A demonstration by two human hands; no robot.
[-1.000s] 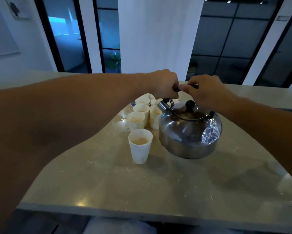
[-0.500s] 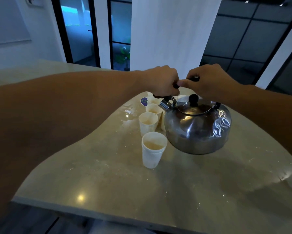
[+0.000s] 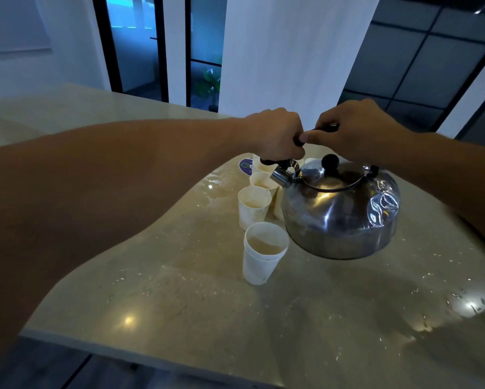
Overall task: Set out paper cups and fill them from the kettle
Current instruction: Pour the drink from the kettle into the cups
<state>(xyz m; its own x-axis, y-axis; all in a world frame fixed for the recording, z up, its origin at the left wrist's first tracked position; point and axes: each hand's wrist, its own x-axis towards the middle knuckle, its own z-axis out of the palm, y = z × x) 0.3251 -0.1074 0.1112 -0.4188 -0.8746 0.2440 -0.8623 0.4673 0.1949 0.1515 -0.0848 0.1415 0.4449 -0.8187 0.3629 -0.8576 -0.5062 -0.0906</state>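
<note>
2 hands (image 3: 277,136) grip 1 kettle (image 3: 339,209) above 4 visible cups (image 3: 263,252)

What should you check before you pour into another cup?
1. Both hands on the kettle handle: left hand and right hand grip it. Ok.
2. Steel kettle is held up off the counter. Ok.
3. Lid knob sits on top, lid looks seated. Ok.
4. Nearest paper cup stands upright, already holding liquid. Ok.
5. Spout lined up over an empty cup: the cups near it look filled. Cannot tell.
6. Counter dry: wet patches by the cups. Not ok.
</note>
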